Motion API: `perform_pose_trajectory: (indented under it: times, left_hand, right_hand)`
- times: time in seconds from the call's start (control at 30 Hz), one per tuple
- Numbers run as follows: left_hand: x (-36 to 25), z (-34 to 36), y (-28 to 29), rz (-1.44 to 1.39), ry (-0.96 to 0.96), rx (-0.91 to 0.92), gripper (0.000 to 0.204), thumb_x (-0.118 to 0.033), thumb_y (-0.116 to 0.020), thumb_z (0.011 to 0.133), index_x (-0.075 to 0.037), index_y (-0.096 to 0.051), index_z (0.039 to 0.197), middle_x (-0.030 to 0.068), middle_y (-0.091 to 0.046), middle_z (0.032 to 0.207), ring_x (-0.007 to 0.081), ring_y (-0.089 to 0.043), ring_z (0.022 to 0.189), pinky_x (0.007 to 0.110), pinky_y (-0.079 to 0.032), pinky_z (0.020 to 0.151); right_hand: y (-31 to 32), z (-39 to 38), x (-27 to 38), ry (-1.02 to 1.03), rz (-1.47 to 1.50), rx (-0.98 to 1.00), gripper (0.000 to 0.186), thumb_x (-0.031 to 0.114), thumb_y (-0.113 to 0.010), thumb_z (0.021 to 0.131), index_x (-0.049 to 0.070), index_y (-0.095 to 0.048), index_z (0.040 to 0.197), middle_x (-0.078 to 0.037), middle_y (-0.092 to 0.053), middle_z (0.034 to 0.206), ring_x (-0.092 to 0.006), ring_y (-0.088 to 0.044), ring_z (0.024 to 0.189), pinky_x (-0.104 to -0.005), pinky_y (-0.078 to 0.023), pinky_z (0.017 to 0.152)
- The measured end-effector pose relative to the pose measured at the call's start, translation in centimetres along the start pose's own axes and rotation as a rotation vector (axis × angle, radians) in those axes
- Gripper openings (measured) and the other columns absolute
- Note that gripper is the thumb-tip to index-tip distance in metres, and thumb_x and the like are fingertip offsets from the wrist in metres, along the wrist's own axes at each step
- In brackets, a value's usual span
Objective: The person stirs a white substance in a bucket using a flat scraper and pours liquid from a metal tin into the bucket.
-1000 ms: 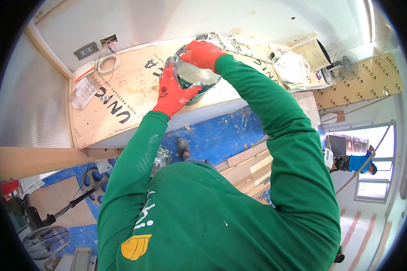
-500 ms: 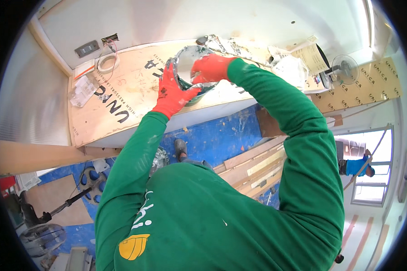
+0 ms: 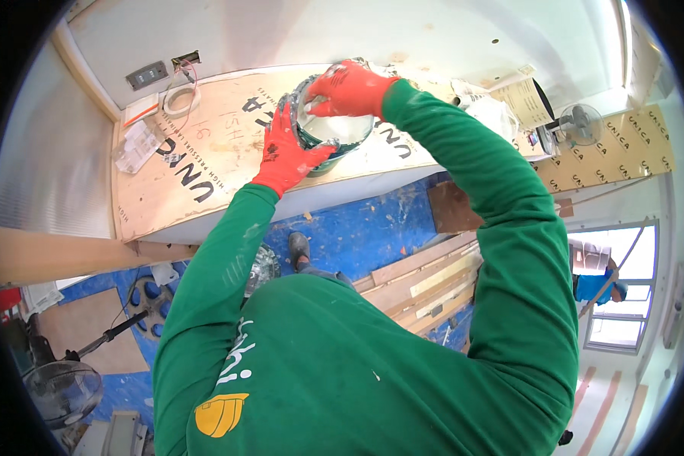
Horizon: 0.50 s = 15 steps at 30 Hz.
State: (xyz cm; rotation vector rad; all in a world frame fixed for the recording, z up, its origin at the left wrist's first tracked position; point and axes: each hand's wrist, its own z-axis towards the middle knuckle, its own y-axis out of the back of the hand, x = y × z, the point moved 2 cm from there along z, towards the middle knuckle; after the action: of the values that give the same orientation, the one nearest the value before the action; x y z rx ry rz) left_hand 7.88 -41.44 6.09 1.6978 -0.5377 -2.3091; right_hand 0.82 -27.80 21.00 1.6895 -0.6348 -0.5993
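Note:
A round green tub (image 3: 328,161) with a smeared rim stands near the front edge of the board-covered bench. White material (image 3: 346,131) shows inside it. My left hand (image 3: 285,156), in a red glove, clasps the tub's left side, with the thumb along the near rim. Over the far side of the opening is my right hand (image 3: 351,90), also red-gloved, its fingers curled together. Whatever the right fingers may hold is hidden.
A tape roll (image 3: 181,100) and clear plastic packets (image 3: 138,147) lie at the bench's left. White plastic bags (image 3: 492,114) and a small fan (image 3: 580,124) are on the right. Wooden planks (image 3: 425,289) lie on the blue floor sheet (image 3: 357,232). Another person (image 3: 596,289) stands far right.
My right hand has moved up and slightly left, from inside the tub toward its far rim. More of the white material shows. My left hand keeps its hold on the tub.

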Motion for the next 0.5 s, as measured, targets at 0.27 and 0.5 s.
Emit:
perform_pose_trajectory:
  times: [0.27, 0.5]
  left_hand:
    - [-0.6, -0.3, -0.1, 0.105, -0.013, -0.052, 0.120, -0.051, -0.085, 0.072, 0.001, -0.019, 0.157, 0.0232, -0.027, 0.159, 0.0371, -0.030, 0.146, 0.046, -0.027, 0.119]
    - [-0.5, 0.0, -0.3, 0.068, -0.004, 0.000, 0.127, -0.068, -0.076, 0.072, 0.000, -0.013, 0.159, 0.0251, -0.020, 0.163, 0.0372, -0.018, 0.153, 0.050, -0.010, 0.124]
  right_hand:
    - [-6.0, 2.4, -3.3, -0.237, 0.116, 0.157, 0.053, 0.048, -0.060, 0.095, 0.006, -0.066, 0.127, -0.017, -0.068, 0.125, -0.0367, -0.062, 0.117, -0.0435, -0.047, 0.102]
    - [-8.0, 2.8, -6.1, -0.053, 0.243, 0.293, 0.040, 0.033, -0.058, 0.096, 0.007, -0.067, 0.124, -0.019, -0.069, 0.117, -0.0360, -0.066, 0.106, -0.0433, -0.050, 0.093]
